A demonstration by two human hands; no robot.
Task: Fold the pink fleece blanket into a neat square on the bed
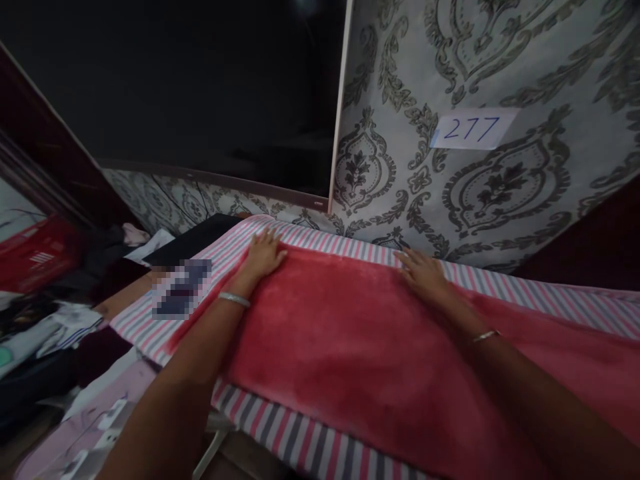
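Note:
A red plush cloth (330, 327) lies spread over a striped pink, grey and white cover (320, 235). My left hand (263, 255) rests flat on the far left corner of the red cloth, fingers spread onto the stripes. Farther right along the same far edge, my right hand (423, 272) lies with its fingers apart, fingertips touching the striped border. Both hands look open, with nothing in them. Part of the cloth's right side is hidden under my right forearm.
A large dark screen (200, 93) hangs on the patterned wall just behind the striped surface. A paper label marked 277 (474, 129) is stuck to the wall. At the left are a blurred-out patch (182, 289), a black flat object (193, 240), piled clothes (65, 327) and a red bag (37, 253).

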